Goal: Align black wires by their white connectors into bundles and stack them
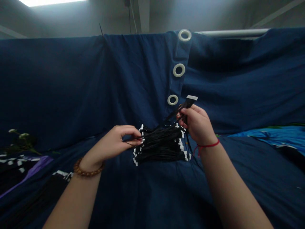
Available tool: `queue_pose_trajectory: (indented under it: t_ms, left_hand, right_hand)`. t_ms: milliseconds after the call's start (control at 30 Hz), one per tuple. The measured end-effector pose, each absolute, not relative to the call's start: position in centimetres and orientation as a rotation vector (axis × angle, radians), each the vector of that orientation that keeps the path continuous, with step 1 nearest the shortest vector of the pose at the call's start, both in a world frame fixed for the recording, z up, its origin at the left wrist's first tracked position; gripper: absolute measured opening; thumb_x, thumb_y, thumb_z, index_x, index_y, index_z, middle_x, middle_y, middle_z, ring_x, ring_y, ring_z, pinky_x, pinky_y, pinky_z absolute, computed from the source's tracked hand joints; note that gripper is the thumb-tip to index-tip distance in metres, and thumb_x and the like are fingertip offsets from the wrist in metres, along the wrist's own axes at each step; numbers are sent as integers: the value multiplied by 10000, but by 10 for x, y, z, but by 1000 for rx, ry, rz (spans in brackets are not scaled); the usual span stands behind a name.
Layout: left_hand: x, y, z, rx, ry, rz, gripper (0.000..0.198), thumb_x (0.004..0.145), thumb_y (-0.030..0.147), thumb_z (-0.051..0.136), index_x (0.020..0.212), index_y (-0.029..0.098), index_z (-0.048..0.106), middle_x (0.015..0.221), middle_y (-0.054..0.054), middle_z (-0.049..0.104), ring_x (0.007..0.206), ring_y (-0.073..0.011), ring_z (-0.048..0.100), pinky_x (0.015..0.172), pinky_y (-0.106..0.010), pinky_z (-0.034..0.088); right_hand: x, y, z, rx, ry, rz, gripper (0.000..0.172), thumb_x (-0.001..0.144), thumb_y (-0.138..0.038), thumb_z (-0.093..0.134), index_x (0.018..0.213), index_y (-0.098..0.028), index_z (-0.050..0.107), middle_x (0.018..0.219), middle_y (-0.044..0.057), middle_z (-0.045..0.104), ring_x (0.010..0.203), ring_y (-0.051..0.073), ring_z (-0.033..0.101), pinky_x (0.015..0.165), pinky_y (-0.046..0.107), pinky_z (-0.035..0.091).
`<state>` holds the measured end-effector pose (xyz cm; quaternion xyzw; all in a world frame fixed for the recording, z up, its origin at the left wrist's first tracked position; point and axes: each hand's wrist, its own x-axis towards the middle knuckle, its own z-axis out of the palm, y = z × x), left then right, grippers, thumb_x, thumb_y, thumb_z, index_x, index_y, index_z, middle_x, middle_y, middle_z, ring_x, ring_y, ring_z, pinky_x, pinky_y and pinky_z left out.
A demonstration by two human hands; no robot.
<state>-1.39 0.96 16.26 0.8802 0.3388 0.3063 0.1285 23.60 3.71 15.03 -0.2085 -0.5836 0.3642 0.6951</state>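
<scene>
black cable (189, 103) held above a cable stack (162, 148).
left hand (120, 140): fingers pinching thin black strands (132, 139) beside the stack's left end; right hand (198, 124): fingers pinching the cable below its white connector (192, 97); the stack lies on blue cloth (157, 194), before a blue curtain (133, 79).

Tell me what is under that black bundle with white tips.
Dark blue cloth shows along the near edge of the black bundle; whatever lies directly beneath is covered.
</scene>
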Motion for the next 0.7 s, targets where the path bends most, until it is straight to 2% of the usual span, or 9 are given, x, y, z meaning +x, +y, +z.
queue_pose_trajectory:
  t_ms: [167, 267, 400, 467, 533, 633, 700]
  left_hand:
    - [-14, 1, 161, 2170, 729, 1257, 115, 779, 286, 587, 719, 195, 624, 703, -7, 561, 671, -133, 509, 613, -235, 404]
    - [-14, 5, 159, 1884, 547, 1527, 127, 795, 308, 566, 739, 204, 613, 607, 13, 484, 613, -120, 452, 589, -237, 388]
    - [-16, 12, 162, 1614, 478, 1639, 161, 795, 301, 549, 669, 202, 564, 524, 40, 357, 514, -99, 372, 525, -229, 361]
    - [-20, 11, 165, 1590, 522, 1580, 151, 785, 281, 548, 659, 199, 555, 508, 47, 352, 486, -91, 359, 508, -222, 354]
    - [-26, 8, 168, 1719, 672, 1411, 139, 775, 273, 555, 663, 192, 569, 497, 39, 427, 487, -98, 408, 510, -224, 364]
    - [-30, 3, 169, 2149, 971, 907, 149, 772, 278, 559, 679, 189, 634, 615, -10, 618, 602, -145, 547, 586, -243, 410]
    - [-28, 2, 167, 2398, 1080, 622, 164, 776, 290, 542, 714, 211, 673, 723, -14, 670, 687, -170, 586, 640, -249, 418]
  right_hand:
    - [234, 38, 149, -473, -1375, 831, 132, 747, -254, 578, 683, -156, 517, 575, -22, 563, 376, 53, 434, 336, 174, 272]
    - [231, 37, 147, -455, -1439, 858, 177, 769, -295, 588, 685, -160, 509, 513, -50, 504, 363, 42, 377, 338, 173, 229]
    - [227, 36, 143, -424, -1513, 879, 186, 772, -334, 595, 782, -151, 567, 446, -77, 412, 368, 49, 328, 358, 185, 204]
    - [228, 38, 142, -404, -1516, 869, 200, 763, -344, 597, 802, -150, 577, 440, -79, 402, 370, 54, 326, 373, 195, 213]
    - [230, 40, 142, -386, -1503, 850, 197, 742, -348, 603, 772, -157, 566, 438, -76, 399, 378, 64, 335, 386, 206, 229]
    - [233, 41, 142, -374, -1479, 815, 221, 707, -378, 606, 733, -166, 549, 460, -56, 424, 419, 90, 379, 418, 229, 272]
    - [233, 40, 143, -381, -1481, 791, 255, 706, -416, 605, 715, -168, 546, 478, -47, 429, 449, 99, 395, 447, 238, 294]
